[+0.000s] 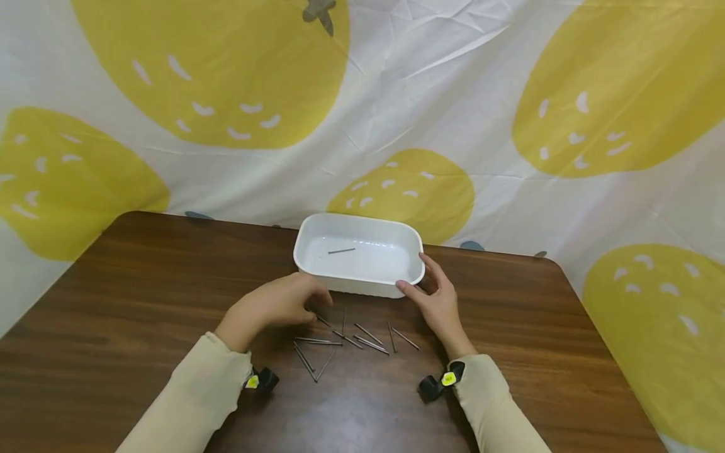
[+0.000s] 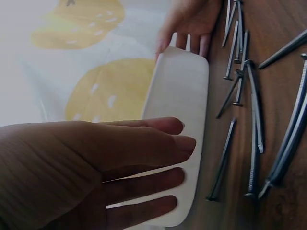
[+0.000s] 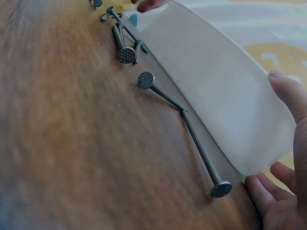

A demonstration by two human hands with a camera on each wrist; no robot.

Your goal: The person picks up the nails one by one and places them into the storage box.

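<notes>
A white rectangular dish [image 1: 354,285] stands toward the back of the table, with one nail [image 1: 342,251] lying inside it. My right hand [image 1: 438,305] grips the dish's right end, thumb at the front rim and fingers round the side. My left hand [image 1: 277,305] hovers at the dish's front left corner, fingers loosely extended with nothing seen between them. In the left wrist view, those fingers pass in front of the dish wall. Several steel nails lie scattered in front of the dish; one nail [image 2: 222,160] is close to the left fingertips.
The dark wooden table [image 1: 510,327] carries the dish and nails. Behind it hangs a white cloth [image 1: 391,88] with yellow fruit shapes, close to the table's back edge. Each wrist wears a black camera, the left camera [image 1: 266,380] near the loose nails.
</notes>
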